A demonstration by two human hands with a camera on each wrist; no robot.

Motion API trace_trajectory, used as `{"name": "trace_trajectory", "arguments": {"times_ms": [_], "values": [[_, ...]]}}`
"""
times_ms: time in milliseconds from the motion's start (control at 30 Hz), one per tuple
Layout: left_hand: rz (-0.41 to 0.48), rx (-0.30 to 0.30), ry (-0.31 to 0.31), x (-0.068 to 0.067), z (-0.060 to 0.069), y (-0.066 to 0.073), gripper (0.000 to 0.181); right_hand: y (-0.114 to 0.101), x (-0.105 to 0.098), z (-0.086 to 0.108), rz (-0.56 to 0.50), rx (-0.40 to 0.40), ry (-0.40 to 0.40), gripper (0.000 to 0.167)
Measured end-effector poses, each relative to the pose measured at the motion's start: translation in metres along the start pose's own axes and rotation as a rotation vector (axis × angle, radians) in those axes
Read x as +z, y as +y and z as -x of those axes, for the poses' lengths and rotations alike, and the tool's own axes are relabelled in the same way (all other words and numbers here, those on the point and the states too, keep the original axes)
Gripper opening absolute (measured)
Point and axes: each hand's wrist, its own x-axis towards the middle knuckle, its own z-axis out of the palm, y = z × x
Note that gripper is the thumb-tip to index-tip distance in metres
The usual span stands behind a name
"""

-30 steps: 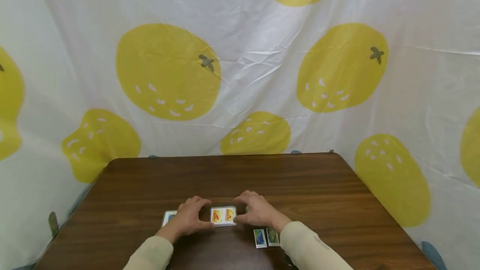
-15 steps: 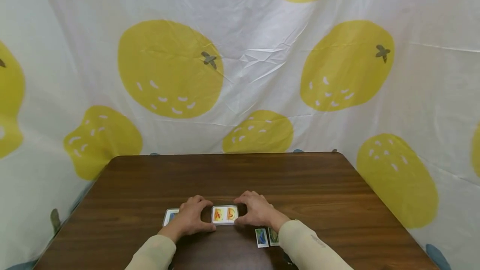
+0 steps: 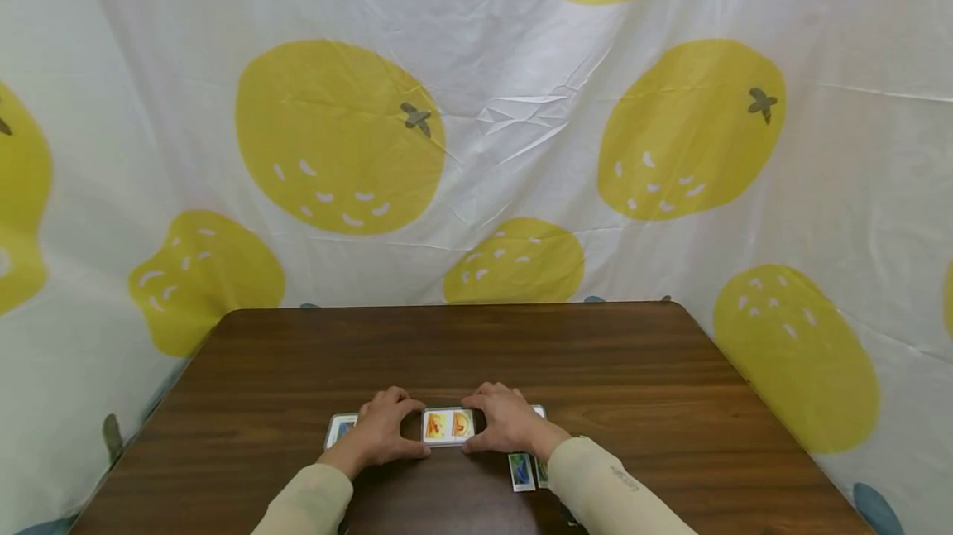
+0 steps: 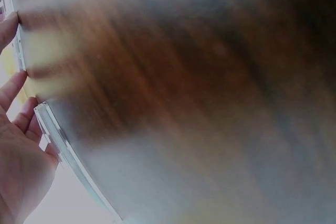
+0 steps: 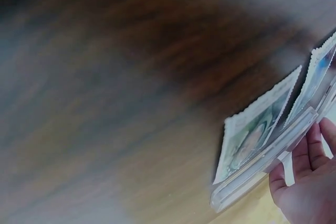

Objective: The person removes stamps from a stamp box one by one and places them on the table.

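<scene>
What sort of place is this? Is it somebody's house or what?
Probably an indoor hobby spot, maybe at home: a fruit-print cloth hangs behind a wooden table, and stamps lie on it.

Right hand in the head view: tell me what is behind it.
A corner of a flat case shows past the right hand, near the wrist. The hand hides the rest from that camera, so what the case holds cannot be seen.
</scene>
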Motion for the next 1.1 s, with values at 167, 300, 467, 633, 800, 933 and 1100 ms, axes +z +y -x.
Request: {"name": "trace_trajectory", "arguments": {"times_ms": [167, 300, 467, 633, 800, 933, 1100], "values": [[0.007, 0.003, 0.013, 0.0009, -0.0002, 0.0001, 0.06, -0.0001, -0.0006, -0.0014, 0.005, -0.002, -0.013, 0.066], [0.016, 0.01, 0.023, 0.0021, -0.0002, -0.0005, 0.06, -0.0002, -0.0021, -0.0019, 0.003, -0.002, -0.024, 0.063], [0.004, 0.011, 0.024, 0.0027, 0.0, -0.0014, 0.06, 0.0001, -0.003, -0.003, -0.004, -0.006, -0.024, 0.061], [0.014, -0.018, 0.009, 0.0019, 0.0008, 0.0011, 0.061, 0.0001, -0.0029, -0.0042, -0.008, -0.01, -0.025, 0.061], [0.013, -0.034, 0.011, 0.0014, 0.0009, 0.0038, 0.058, 0.0004, -0.0038, -0.0043, -0.015, -0.014, -0.034, 0.06], [0.001, -0.043, 0.018, 0.0025, -0.0002, 0.0036, 0.055, -0.0003, -0.0048, -0.0047, -0.015, -0.016, -0.039, 0.059], [-0.014, -0.048, 0.018, 0.003, -0.0011, 0.0036, 0.055, -0.0018, -0.0049, -0.0053, 0.011, -0.017, -0.038, 0.06]]}}
